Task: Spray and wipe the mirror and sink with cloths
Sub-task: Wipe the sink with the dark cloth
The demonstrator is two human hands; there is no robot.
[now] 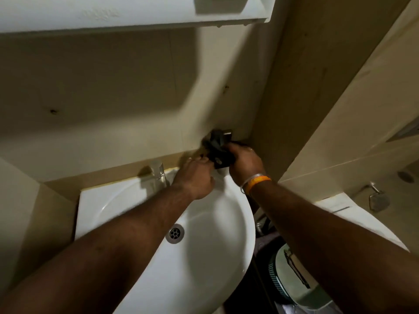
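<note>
- We've got both hands at the back right corner of the sink (199, 241), beside the tap (158, 172).
- Right hand (243, 163) grips a dark object (218, 147), blurred: spray head or cloth, can't tell.
- Left hand (196, 175) touches it, fingers loosely curled; grip unclear.
- Likely still prepping, no wiping seen.
- Next: get a firm hold, then aim at the basin; mirror's out of view.

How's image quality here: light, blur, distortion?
Head view: dim, warm light; a hard shadow from the shelf falls on the wall; both hands and the dark object they grip are motion-blurred; the sink shows soft highlights but no harsh glare; wide-angle bending toward the edges.
</note>
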